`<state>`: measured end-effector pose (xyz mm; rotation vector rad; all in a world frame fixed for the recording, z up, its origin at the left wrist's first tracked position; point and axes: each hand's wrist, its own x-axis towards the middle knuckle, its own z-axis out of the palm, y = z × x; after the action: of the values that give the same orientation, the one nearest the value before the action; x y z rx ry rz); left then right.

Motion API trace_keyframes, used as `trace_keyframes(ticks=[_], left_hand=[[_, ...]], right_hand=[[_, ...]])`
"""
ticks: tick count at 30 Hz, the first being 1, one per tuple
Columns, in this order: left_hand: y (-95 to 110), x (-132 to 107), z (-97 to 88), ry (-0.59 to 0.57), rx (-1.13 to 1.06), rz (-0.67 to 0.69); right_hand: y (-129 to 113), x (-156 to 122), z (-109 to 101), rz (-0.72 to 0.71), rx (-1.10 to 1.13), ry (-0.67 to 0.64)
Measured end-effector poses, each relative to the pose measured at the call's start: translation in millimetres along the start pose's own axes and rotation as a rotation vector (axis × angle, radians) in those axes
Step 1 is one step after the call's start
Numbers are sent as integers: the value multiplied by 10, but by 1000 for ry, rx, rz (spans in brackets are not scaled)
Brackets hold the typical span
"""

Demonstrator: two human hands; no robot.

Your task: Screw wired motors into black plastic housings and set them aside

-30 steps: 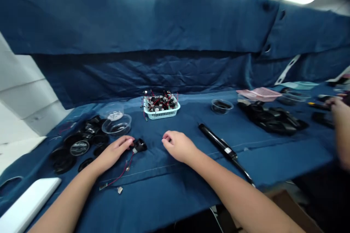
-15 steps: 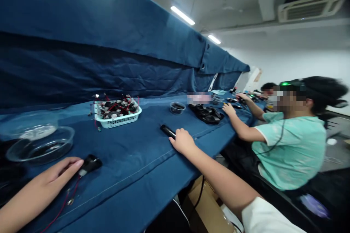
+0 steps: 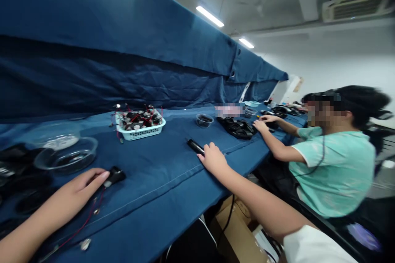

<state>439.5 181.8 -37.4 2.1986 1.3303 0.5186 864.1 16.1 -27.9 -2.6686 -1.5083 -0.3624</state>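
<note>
My left hand (image 3: 74, 193) lies low on the blue cloth, its fingertips against a small black wired component (image 3: 115, 176). Thin red wires (image 3: 92, 213) run from that component across the cloth toward the lower left. My right hand (image 3: 213, 158) rests on the cloth with its fingers beside the end of a black cylindrical tool (image 3: 195, 147), holding nothing. The rest of the tool's length is short in this view, and I cannot tell what kind of tool it is.
A blue cloth (image 3: 160, 181) covers the long table. On it stand a white basket (image 3: 140, 132) of black parts with red wires, a transparent bowl (image 3: 66, 155), a small cup (image 3: 204, 120), and a black heap (image 3: 237, 128). A co-worker (image 3: 331, 172) in a mint shirt reaches that heap.
The view has swung right since the oldest frame, bringing the co-worker in. My right hand has moved next to the black tool's end. My left hand stays at the black component.
</note>
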Motion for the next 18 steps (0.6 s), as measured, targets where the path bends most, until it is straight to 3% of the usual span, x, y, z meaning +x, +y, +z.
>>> trace_keyframes(ticks=[3,12,18], left_hand=[[83,-31,-64,-125,-79,-1],[86,-39,-36,-108,-99,45],[252,-158,-27,-65,-106,58]], right_hand=[[12,0,38,-24,-21,12],[64,24,106,-59,-85,40],[186,5,104,-165,-50,58]])
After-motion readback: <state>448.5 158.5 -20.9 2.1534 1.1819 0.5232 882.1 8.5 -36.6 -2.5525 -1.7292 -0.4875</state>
